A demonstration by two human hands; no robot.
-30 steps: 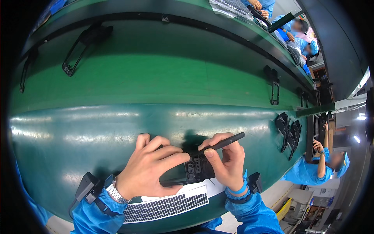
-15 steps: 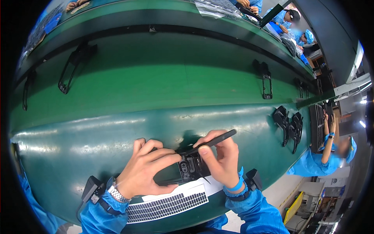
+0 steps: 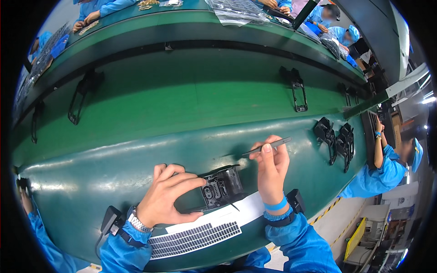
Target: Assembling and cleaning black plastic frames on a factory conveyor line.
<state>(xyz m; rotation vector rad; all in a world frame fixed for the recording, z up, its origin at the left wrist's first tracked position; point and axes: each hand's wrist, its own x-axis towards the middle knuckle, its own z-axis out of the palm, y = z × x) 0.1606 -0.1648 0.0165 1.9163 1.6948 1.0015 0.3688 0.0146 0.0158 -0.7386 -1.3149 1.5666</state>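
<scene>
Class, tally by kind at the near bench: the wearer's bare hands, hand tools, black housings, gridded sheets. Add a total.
Left hand and right hand: 2
Slim dark tool: 1
Black housings: 3
Gridded sheet: 1
Total: 7

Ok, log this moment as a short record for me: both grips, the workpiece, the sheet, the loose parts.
Left grip: fingers and thumb holding the black housing at its left end
Right grip: holding a slim dark tool, tip apart from the housing
White grid sheet: on the green bench, nearer the person
Two loose black parts: right of the right grip
</scene>
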